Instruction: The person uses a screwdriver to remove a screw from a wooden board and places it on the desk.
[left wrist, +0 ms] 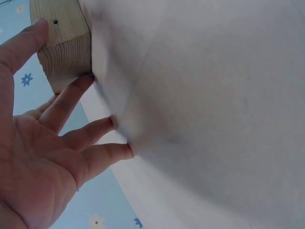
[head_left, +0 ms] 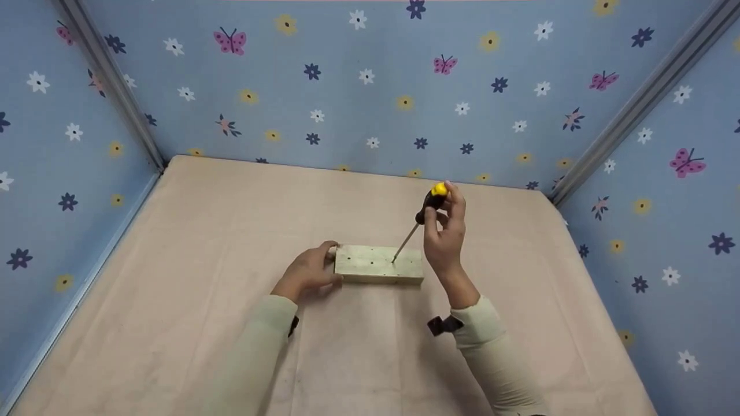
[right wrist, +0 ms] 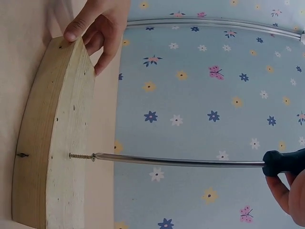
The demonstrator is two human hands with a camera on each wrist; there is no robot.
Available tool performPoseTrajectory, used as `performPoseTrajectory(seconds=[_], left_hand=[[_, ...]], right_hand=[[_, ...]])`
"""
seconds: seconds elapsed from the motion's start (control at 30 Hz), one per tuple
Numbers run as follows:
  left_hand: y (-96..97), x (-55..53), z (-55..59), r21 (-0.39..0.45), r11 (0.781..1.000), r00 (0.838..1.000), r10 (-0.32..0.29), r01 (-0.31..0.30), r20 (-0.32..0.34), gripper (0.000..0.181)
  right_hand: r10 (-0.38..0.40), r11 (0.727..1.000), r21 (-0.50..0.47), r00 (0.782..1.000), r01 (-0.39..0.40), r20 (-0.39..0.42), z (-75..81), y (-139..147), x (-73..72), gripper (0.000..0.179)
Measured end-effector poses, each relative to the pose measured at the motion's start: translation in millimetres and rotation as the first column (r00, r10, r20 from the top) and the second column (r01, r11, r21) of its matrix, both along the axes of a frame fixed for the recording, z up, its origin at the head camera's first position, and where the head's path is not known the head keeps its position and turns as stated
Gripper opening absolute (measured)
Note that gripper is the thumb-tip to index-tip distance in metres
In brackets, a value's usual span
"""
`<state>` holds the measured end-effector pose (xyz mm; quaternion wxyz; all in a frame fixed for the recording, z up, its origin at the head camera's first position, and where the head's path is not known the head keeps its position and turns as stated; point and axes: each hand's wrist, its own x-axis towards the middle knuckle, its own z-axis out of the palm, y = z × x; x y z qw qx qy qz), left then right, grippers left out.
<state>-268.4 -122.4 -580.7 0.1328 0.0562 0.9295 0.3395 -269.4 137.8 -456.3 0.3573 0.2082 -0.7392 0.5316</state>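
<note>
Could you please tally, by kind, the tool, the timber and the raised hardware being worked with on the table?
Screwdriver: 1
Wooden block: 1
Screw standing out of the block: 1
Total: 3

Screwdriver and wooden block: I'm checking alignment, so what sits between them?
A screw, standing out of the wooden block at the tip of the screwdriver: right wrist view.

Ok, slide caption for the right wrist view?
Right hand holds a screwdriver, tip at the head of a screw standing up from a wooden block held by the left hand.
</note>
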Motion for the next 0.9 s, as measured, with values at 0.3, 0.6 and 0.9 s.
performPoseTrajectory(seconds=[0.3,0.6,0.9], left_hand=[[-1.0,-0.3,-0.6,0.007,1.000,1.000,-0.011,0.011,0.000,0.082],[-0.9,0.1,0.7,0.008,1.000,1.000,-0.011,0.011,0.009,0.082],[-0.5,-0.8,-0.7,0.005,1.000,1.000,-0.009,0.009,0.010,0.080]], right_hand=[[0.020,1.000,-0.021,1.000,-0.021,-0.019,-1.3,-0.1,-0.3,0.047],[0.007,1.000,-0.023,0.998,-0.008,-0.055,0.0,-0.4,-1.2,0.046],[0.005,1.000,0.000,1.000,-0.005,-0.031,-1.2,0.2,-0.6,0.044]])
